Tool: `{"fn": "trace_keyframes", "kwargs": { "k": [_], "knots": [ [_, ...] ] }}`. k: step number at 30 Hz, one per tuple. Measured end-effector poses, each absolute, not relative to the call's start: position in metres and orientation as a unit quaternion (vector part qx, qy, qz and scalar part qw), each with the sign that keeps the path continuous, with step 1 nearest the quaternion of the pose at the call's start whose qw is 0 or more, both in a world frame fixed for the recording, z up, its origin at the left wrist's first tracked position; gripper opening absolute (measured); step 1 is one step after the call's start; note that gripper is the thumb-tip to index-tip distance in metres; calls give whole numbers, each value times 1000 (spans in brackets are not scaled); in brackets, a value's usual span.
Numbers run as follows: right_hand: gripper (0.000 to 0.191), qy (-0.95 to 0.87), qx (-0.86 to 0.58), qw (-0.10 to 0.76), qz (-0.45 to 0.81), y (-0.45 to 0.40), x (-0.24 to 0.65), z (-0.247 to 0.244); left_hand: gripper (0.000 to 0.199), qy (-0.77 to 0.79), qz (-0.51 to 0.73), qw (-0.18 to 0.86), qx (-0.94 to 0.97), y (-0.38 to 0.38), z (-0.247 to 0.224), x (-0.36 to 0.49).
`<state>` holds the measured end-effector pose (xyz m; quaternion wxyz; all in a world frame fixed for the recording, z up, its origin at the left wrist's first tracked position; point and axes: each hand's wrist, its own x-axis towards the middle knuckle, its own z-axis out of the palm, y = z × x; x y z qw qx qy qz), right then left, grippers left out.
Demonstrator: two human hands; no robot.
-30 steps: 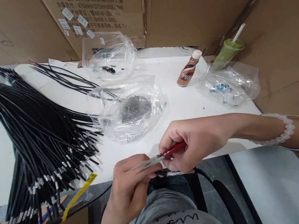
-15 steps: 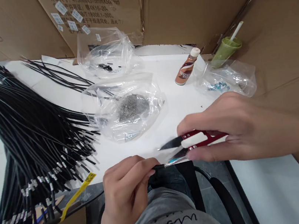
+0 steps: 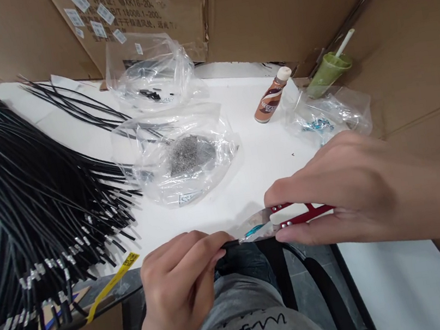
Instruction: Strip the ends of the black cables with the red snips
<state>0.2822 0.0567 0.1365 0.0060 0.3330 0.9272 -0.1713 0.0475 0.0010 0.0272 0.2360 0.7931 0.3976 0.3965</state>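
Observation:
My left hand (image 3: 187,274) pinches the black cable (image 3: 231,244) near its end, at the table's front edge. Silvery and blue strands (image 3: 253,231) stick out of that end to the right. In my right hand (image 3: 328,198) are small red-handled snips (image 3: 303,212), held between thumb and fingers. Their blades meet around the strands, close to the end of the black jacket, and partly hide them. The tips of the blades are close together beside my left fingertips.
A large bundle of black cables (image 3: 43,197) with silvery ends covers the left side. Clear bags (image 3: 206,181) lie mid-table and behind. At the back right stand a bottle (image 3: 272,97), a green cup (image 3: 328,74) and another bag (image 3: 354,106). Cardboard (image 3: 283,6) walls the back.
My right hand has squeezed the snips, bringing the parted blades together on the strands. My left hand keeps its hold on the cable. The whole view has shifted slightly.

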Motion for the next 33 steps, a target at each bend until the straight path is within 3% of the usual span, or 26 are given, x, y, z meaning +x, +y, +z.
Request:
{"fn": "trace_keyframes", "kwargs": {
  "k": [17,27,33],
  "knots": [
    [31,915,354,1,-194,57,284,134,24,400,395,238,792,1,27,47],
    [29,917,352,20,-187,61,284,134,17,399,402,182,804,3,26,50],
    [23,896,365,-9,-253,64,283,128,17,404,414,166,799,4,25,49]
  ]
}}
